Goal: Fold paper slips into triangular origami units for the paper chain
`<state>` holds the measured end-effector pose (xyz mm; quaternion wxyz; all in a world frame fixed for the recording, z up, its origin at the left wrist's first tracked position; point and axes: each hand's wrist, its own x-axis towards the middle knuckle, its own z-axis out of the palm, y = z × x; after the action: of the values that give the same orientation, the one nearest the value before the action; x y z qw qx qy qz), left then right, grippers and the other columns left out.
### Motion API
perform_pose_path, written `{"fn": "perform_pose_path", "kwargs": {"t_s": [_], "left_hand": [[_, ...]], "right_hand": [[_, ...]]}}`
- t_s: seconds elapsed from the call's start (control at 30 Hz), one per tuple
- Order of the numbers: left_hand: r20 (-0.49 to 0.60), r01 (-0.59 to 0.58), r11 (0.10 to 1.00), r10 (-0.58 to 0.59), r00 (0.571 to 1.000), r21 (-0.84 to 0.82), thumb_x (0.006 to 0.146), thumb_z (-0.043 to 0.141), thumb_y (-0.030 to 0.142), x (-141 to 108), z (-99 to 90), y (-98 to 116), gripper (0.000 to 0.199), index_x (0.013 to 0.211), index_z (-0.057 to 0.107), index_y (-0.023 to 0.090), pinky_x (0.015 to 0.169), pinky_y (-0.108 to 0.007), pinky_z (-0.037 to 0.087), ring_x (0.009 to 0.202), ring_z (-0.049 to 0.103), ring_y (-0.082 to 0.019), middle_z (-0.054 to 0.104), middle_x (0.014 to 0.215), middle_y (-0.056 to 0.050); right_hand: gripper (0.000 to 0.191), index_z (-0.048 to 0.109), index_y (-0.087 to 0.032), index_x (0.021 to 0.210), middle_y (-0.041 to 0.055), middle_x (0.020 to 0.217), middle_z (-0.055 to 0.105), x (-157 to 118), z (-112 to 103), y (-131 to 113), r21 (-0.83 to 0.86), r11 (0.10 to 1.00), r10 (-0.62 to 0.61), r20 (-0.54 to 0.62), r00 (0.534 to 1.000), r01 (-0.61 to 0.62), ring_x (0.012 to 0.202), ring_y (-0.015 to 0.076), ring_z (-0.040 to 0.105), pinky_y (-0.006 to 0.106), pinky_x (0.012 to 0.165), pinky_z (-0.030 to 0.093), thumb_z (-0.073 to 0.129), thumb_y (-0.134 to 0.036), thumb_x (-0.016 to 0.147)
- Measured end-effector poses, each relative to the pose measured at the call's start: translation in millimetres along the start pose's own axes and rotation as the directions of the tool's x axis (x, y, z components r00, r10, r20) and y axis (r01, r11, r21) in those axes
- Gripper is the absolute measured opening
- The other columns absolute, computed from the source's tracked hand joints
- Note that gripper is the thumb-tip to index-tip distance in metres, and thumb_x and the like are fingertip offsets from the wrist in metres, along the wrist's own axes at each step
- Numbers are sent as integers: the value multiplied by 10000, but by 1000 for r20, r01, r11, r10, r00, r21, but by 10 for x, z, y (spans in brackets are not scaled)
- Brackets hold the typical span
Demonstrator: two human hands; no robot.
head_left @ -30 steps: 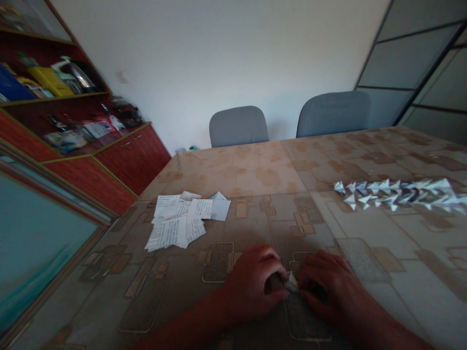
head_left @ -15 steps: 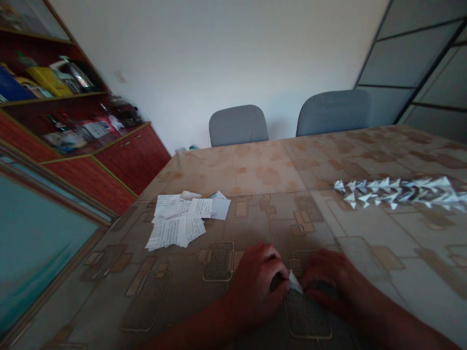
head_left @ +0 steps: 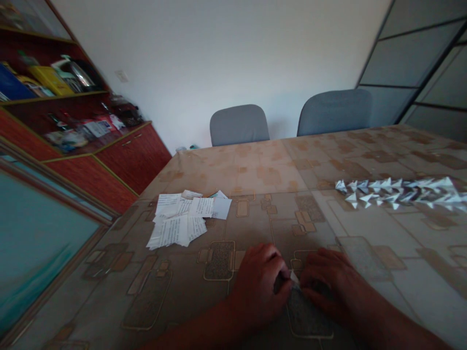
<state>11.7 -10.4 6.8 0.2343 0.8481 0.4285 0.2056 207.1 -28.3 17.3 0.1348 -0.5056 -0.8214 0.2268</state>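
A small white piece of folded paper (head_left: pixel 294 278) lies between my hands near the front of the table, mostly covered by fingers. My left hand (head_left: pixel 260 282) pinches its left side between thumb and fingers. On the right side, my right hand (head_left: pixel 328 279) is closed on the same paper, fingertips close to those of the left. A loose pile of printed paper pieces (head_left: pixel 177 221) rests on the table to the left. Rows of folded paper pieces with pointed tips (head_left: pixel 397 192) stretch along the right.
The patterned tablecloth (head_left: pixel 255 167) covers the table. Two grey chairs (head_left: pixel 239 125) stand behind its far edge. At the left, a red cabinet (head_left: pixel 133 155) holds a kettle (head_left: pixel 82 75), bags and other items. Grey panelled doors (head_left: pixel 408 58) are at the back right.
My right hand has moved slightly left, towards my left hand, and less of the small paper shows between them. The view has shifted a little.
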Motion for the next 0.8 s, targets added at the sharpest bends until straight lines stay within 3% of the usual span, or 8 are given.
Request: {"fn": "perform_pose_path", "kwargs": {"t_s": [0.27,0.47,0.67,0.8], "left_hand": [[-5,31,999,-31,1000,9,704,675,99,17,16,9,143,762,570,176,735,-316,357,857,532,-190,579,872,-15],[-7,31,999,-31,999,10,694,664,95,9,38,-6,149,764,567,185,734,-311,357,858,532,-191,578,874,-10],[-18,26,1000,-26,1000,11,700,661,104,14,52,-13,143,753,554,183,723,-311,344,845,532,-191,572,858,-11],[-17,29,1000,-29,999,9,708,643,101,14,59,-11,150,777,544,191,733,-313,345,868,524,-195,571,875,-10]], "right_hand": [[188,609,-194,667,-2,709,623,30,84,-30,-104,994,36,-74,997,-44,739,201,555,335,718,337,634,-9,645],[219,587,-200,699,-16,710,622,26,42,-42,-112,993,26,-60,998,-32,727,188,554,307,698,338,622,11,649],[243,643,-241,743,-31,756,669,13,95,9,-16,999,-47,-52,998,46,786,194,589,328,739,351,652,1,734],[173,665,-233,723,-15,726,672,7,132,60,-72,991,-116,-48,992,113,755,200,595,338,717,357,673,-88,817]]}}
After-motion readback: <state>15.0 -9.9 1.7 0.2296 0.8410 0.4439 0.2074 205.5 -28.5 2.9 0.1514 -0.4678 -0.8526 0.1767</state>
